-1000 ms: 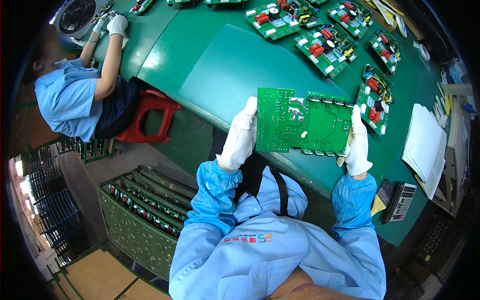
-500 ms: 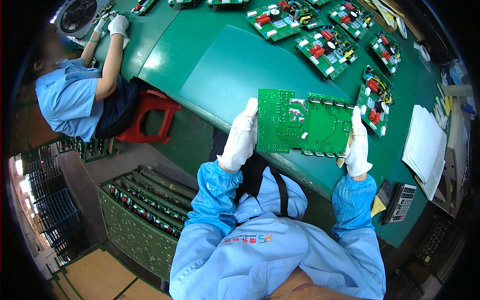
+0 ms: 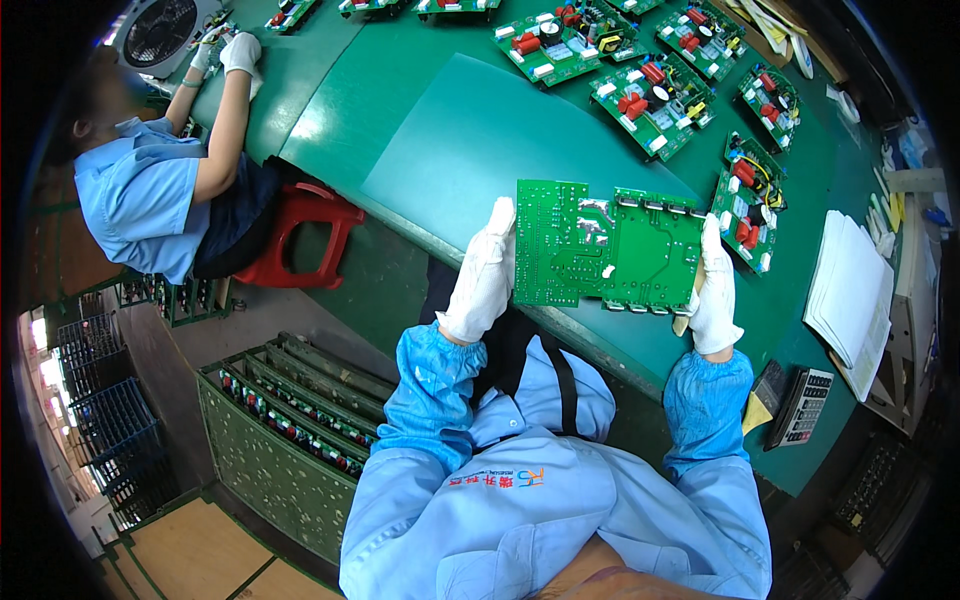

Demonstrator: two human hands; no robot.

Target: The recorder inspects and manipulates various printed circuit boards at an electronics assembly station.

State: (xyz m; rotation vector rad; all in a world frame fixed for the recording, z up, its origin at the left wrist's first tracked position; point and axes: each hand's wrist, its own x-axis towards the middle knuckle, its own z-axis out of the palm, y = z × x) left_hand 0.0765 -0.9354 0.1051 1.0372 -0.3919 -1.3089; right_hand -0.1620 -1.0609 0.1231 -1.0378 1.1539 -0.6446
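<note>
Between my two gloved hands a green circuit board is held up above the near edge of the table, its soldered side facing me. My left hand, in a white glove, grips the board's left edge. Along the right edge, my right hand, gloved too, has its fingers closed on the board. Dark parts with metal tabs stick out along its top and bottom edges. The components on its far side are mostly hidden.
Several populated circuit boards lie on the green table. Papers and a calculator are at the right. A co-worker sits at the far left by a fan. A green rack of boards stands at lower left.
My hands and the board stay almost still. The co-worker's hands and arms have shifted very slightly.
</note>
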